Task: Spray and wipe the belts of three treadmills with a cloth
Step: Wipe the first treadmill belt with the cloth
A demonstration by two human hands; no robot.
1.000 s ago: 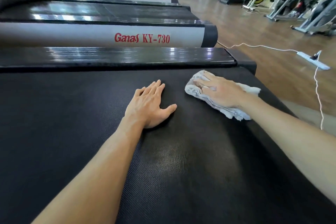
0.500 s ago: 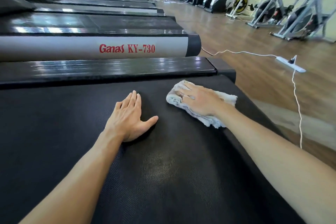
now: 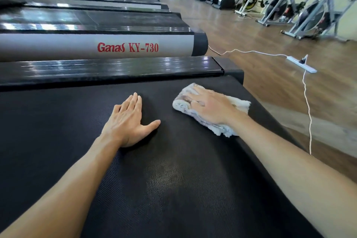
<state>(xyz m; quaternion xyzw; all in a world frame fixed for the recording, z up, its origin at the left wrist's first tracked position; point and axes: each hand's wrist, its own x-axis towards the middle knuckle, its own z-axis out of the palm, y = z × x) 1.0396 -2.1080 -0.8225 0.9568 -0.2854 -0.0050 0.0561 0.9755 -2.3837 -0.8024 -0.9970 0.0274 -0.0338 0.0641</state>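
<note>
The black textured treadmill belt (image 3: pixel 58 141) fills the lower part of the view. My left hand (image 3: pixel 128 120) lies flat on it, fingers straight and together, thumb spread to the right. To its right a crumpled white cloth (image 3: pixel 183 102) lies on the belt near the rear end. My right hand (image 3: pixel 210 107) presses down on the cloth with straight fingers and covers its middle. A faint damp patch (image 3: pixel 170 177) shows on the belt between my forearms. No spray bottle is in view.
A glossy black side rail (image 3: pixel 108 67) borders the belt. Beyond it stands the neighbouring treadmill (image 3: pixel 127 47) marked "Ganas KY-730", then several more. A white power strip (image 3: pixel 301 63) and cable lie on the wooden floor at right. Exercise bikes (image 3: pixel 301 9) line the far wall.
The view has tilted up, so more of the gym shows. Both hands keep their poses on the belt, and the cloth stays near the rear end under my right hand.
</note>
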